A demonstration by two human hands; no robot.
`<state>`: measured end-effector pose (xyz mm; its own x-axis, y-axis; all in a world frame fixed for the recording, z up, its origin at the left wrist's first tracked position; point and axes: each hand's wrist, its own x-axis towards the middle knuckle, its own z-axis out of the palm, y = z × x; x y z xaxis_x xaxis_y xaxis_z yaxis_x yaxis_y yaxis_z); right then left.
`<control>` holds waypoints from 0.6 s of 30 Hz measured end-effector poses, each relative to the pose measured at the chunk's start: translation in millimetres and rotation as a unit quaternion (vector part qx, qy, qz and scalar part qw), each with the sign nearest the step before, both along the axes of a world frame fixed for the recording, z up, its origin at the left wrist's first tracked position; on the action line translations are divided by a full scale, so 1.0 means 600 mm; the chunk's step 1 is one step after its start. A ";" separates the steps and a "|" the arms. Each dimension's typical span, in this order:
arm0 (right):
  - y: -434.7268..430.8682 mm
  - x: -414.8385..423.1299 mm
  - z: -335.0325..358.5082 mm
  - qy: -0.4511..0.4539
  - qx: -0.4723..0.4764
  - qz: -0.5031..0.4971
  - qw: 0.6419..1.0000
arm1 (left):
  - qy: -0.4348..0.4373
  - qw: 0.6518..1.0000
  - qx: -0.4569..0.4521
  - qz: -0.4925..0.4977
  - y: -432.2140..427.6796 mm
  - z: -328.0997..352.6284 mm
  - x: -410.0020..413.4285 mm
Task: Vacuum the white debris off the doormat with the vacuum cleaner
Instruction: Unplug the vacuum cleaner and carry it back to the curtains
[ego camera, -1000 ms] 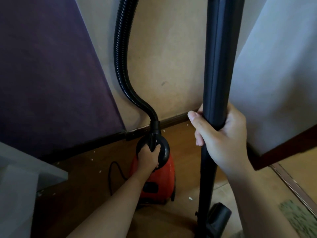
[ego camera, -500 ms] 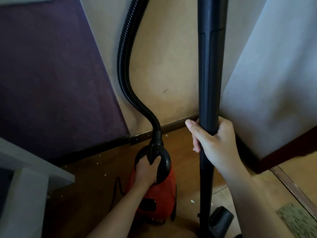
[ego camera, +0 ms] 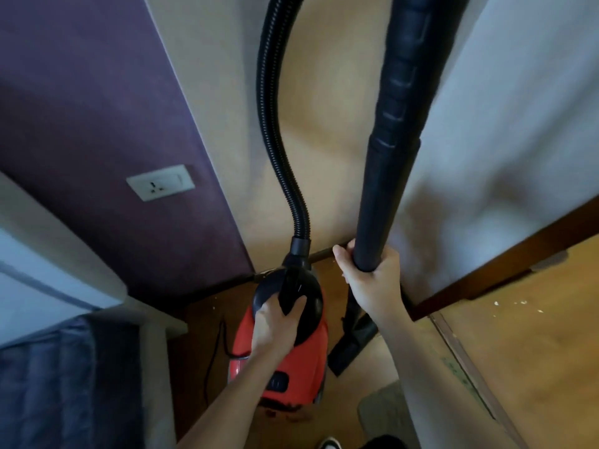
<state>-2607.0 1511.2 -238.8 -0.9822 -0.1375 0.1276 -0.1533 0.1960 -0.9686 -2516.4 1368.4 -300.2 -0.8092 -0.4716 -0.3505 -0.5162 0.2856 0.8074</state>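
Set-up stage, as judged. Left hand (ego camera: 278, 322): fingers curled round the black top handle of the red vacuum cleaner (ego camera: 304, 371). Right hand (ego camera: 372, 283): fingers wrapped round the upright wand (ego camera: 379, 205). A grey mat (ego camera: 382, 409), probably the doormat, lies on the floor just beside the vacuum cleaner. White debris (ego camera: 522, 303) dots the floor farther right; suction apparently not yet begun
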 end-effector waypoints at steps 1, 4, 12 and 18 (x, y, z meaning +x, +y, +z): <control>0.003 0.004 0.058 -0.001 0.004 0.000 1.000 | 0.002 1.000 -0.004 -0.011 0.003 0.060 0.005; 0.011 0.027 0.224 -0.010 0.014 0.004 1.000 | 0.009 1.000 -0.017 -0.022 0.009 0.236 0.020; 0.018 0.114 0.494 0.089 -0.002 -0.010 0.996 | 0.097 0.994 -0.040 -0.031 0.032 0.545 0.069; 0.052 0.162 0.539 0.190 -0.018 -0.006 0.982 | 0.131 0.987 -0.082 -0.053 0.047 0.607 0.101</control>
<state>-2509.6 1542.3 84.5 -0.8645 -0.1150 0.4893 -0.5024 0.1657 -0.8486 -2455.9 1396.6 64.0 -0.9100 -0.4118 -0.0485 -0.2558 0.4653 0.8474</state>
